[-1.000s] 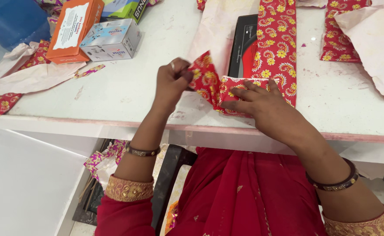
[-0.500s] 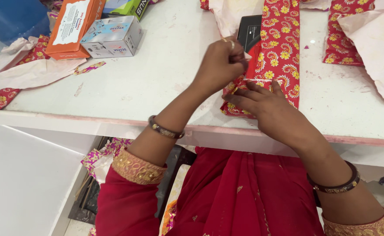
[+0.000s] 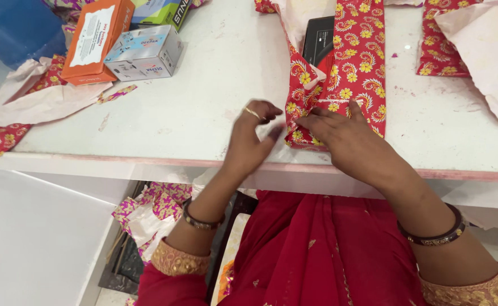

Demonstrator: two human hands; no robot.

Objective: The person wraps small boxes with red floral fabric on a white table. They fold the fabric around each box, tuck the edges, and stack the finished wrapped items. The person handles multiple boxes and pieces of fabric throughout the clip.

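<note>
A black box [image 3: 319, 38] lies on the white table [image 3: 203, 113], partly wrapped in red paper with a yellow flower print [image 3: 362, 62]. My right hand [image 3: 348, 139] lies flat on the folded near end of the paper and pins it against the table. My left hand [image 3: 253, 136] hovers just left of that fold with its fingers loosely curled and a ring showing. It holds nothing, and its fingertips are close to the paper's left edge.
An orange carton [image 3: 93, 39], a white-and-blue carton [image 3: 144, 54] and a green box [image 3: 167, 11] stand at the back left beside a blue bin [image 3: 8, 25]. Paper scraps [image 3: 28, 102] lie at the left. More red printed paper [image 3: 439, 54] and a pale sheet [image 3: 487, 62] lie at the right.
My left hand lifted a paper flap, carried it over the box end, then let go and drew back to the left. My right hand now presses the folded flap flat.
</note>
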